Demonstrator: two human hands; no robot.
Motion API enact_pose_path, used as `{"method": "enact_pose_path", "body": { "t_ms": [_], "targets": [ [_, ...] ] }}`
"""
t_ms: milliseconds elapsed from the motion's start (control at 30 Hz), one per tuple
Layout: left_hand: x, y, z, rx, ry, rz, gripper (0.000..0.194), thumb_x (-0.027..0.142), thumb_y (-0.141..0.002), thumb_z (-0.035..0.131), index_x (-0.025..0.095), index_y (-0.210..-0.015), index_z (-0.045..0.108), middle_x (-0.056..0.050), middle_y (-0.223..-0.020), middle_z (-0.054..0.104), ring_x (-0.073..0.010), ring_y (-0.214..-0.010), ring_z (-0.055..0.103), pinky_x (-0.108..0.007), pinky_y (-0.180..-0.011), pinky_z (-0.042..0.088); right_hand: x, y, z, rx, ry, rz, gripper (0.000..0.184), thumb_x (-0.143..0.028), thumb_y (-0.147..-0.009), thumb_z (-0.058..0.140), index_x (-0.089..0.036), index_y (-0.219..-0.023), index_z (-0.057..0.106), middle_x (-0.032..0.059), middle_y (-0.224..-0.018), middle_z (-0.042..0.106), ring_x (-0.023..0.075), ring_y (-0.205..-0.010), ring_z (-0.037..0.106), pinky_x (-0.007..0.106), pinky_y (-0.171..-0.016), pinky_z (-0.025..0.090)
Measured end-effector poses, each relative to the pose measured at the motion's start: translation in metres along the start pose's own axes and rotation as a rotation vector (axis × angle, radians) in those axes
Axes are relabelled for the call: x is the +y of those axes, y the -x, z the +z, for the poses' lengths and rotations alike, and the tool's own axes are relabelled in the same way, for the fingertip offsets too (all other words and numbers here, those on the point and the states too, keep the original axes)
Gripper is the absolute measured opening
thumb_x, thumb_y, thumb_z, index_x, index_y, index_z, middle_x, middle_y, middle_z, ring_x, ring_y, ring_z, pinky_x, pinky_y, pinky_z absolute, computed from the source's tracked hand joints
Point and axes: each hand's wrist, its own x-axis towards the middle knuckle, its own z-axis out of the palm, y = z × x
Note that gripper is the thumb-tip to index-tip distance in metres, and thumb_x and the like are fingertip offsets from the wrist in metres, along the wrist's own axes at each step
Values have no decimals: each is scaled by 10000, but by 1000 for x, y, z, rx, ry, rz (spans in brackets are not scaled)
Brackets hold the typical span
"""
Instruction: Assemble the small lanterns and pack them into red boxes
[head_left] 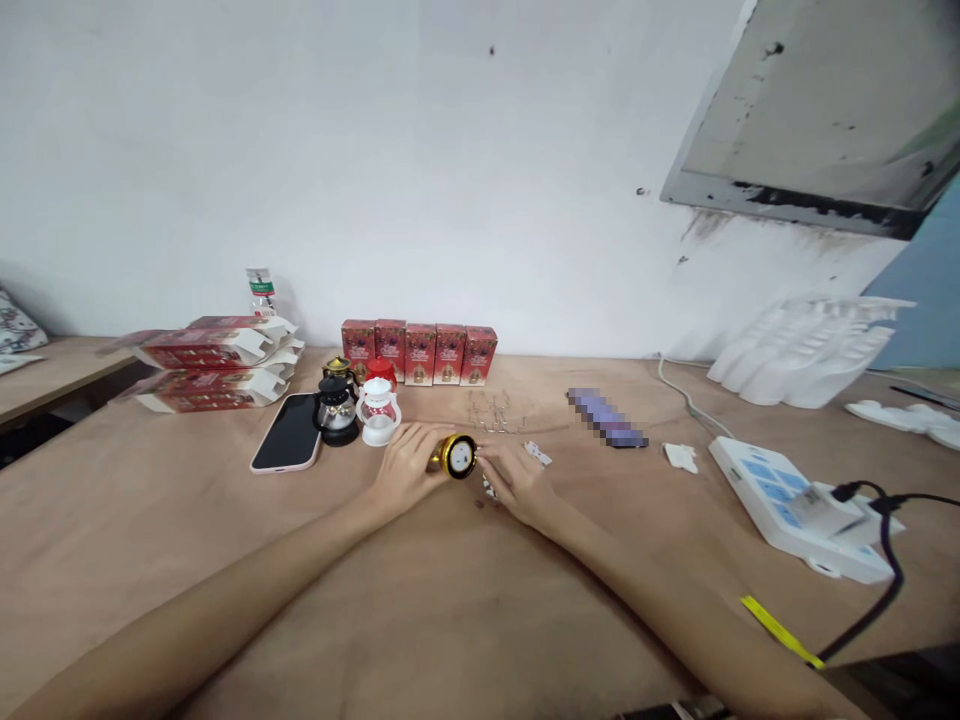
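Note:
My left hand (pixel 407 465) is wrapped round a small gold lantern (pixel 460 456), tipped so that its round base faces me. Close against the rim of that base are the fingertips of my right hand (pixel 523 482), pinched together; whatever they hold is too small to make out. Small white and dark bits (pixel 490 488) lie on the table under the hands. To the left stand a white lantern (pixel 380 415) and a black lantern (pixel 337 412), with a red lantern (pixel 381 370) and another gold lantern (pixel 337 366) behind them. Thin bent wires (pixel 495 412) lie beyond my hands.
Several red boxes (pixel 420 354) stand by the wall, and flattened red cartons (pixel 206 365) are stacked at left. A phone (pixel 288 432) lies near the lanterns, another phone (pixel 606 417) at right. Farther right are a power strip (pixel 772 495) with cables and white foam pieces (pixel 799 350).

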Motion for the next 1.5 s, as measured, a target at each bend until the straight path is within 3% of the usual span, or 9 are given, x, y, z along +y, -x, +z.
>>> {"method": "enact_pose_path", "body": {
  "t_ms": [167,300,467,633,767,867,1000,1133,1500],
  "targets": [
    [-2,0,0,95,127,-133,345,225,-785,619,171,-1091,471,-90,-1069,613,-220,-976,585,-340,-803,474,7,5,-1,-107,33,20,111,-116,-841,467,-189,-849,551,35,-692,636,172,-633,565,288,-588,447],
    [-4,0,2,145,180,-255,376,169,-766,608,177,-1106,448,-65,-1037,595,-203,-964,588,-330,-810,490,13,11,4,-239,27,175,129,-114,-832,471,-193,-891,553,59,-819,662,197,-770,600,313,-669,463],
    [-3,-2,0,123,202,-195,382,169,-762,629,185,-1104,459,-80,-1095,561,-217,-1040,554,-347,-850,481,7,10,10,-418,-64,340,205,-160,-843,515,-186,-1045,504,80,-988,665,212,-933,611,351,-781,479],
    [-2,-3,0,130,197,-185,372,161,-749,649,185,-1077,473,-79,-1079,545,-219,-1035,545,-362,-873,466,-7,5,15,-600,-3,158,230,-134,-850,495,-144,-1079,518,116,-1048,652,221,-984,598,380,-840,469],
    [-1,-3,0,109,198,-230,352,141,-745,639,185,-1054,478,-67,-1041,544,-215,-1002,550,-350,-845,473,-10,5,17,-625,73,-55,346,-46,-852,437,-95,-1192,479,127,-1064,660,186,-971,608,340,-887,455],
    [-1,-2,0,101,200,-208,337,127,-746,631,183,-1044,483,-67,-1034,539,-212,-996,547,-341,-835,476,-8,4,15,-593,162,-264,290,-49,-882,410,-102,-1138,536,115,-1009,681,172,-901,623,302,-805,478],
    [-1,-2,1,107,202,-158,326,129,-751,633,180,-1039,489,-62,-1016,546,-200,-966,551,-320,-816,479,-11,0,10,-557,258,-459,267,-57,-908,375,-117,-1055,590,43,-736,681,139,-662,601,261,-634,468],
    [0,-2,1,69,198,-109,309,157,-775,623,185,-1053,492,-56,-998,561,-193,-941,562,-306,-796,483,-15,-3,7,-516,282,-493,273,-47,-897,395,-95,-1108,563,37,-710,656,140,-638,585,265,-625,460],
    [0,0,2,56,161,-48,350,132,-795,577,192,-1123,469,-78,-1046,557,-210,-993,558,-337,-816,488,-17,0,4,-427,196,-451,192,-60,-879,447,-155,-900,613,26,-674,627,142,-607,554,265,-548,405]
  ]
}}
